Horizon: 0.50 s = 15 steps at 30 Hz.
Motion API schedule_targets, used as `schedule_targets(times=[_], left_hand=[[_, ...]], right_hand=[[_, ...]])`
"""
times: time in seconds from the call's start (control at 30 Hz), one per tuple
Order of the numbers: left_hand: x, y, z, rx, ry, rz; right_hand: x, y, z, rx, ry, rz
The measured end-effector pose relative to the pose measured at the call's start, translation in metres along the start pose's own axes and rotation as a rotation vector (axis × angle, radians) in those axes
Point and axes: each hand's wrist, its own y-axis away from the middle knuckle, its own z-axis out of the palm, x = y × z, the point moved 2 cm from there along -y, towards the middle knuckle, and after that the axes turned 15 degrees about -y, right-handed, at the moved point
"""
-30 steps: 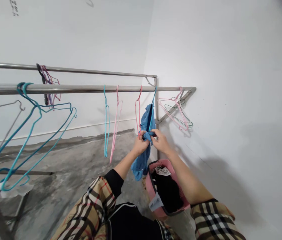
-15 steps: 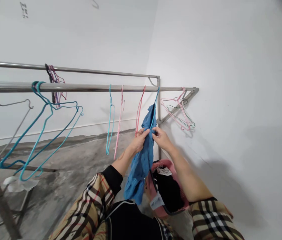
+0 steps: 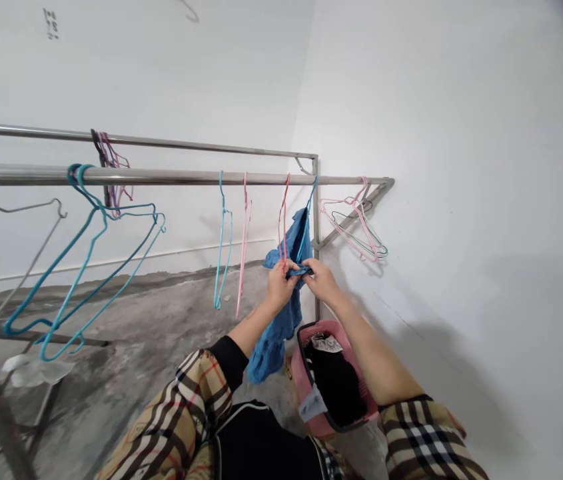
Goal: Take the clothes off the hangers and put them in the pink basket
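Note:
A blue garment (image 3: 272, 347) hangs on a blue hanger (image 3: 310, 203) near the right end of the front rail. My left hand (image 3: 281, 283) pinches the garment's edge, close beside a red hanger (image 3: 282, 223) that hangs just left of it. Opposite it, my right hand (image 3: 322, 280) grips the same edge between thumb and fingers, so the cloth is drawn between both hands. The lower part of the garment drops behind my left forearm.
Steel rails (image 3: 176, 177) cross in front of me. Light blue (image 3: 221, 253) and pink hangers (image 3: 242, 253) hang left, with larger blue hangers (image 3: 86, 267) beyond. Pink hangers (image 3: 366, 227) hang right, near the wall. A pink basket (image 3: 306, 373) with dark clothes stands below.
Both hands have moved slightly down and right, pulling the garment's edge out between them. Some cloth now bulges to the left behind the red hanger, which has turned.

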Motion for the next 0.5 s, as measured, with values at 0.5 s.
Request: schedule_targets(times=[0.5], left_hand=[[-0.038,0.031,0.013,-0.015,0.017,-0.158]], right_hand=[[0.032,0.027,0.02,-0.03,-0.069,0.13]])
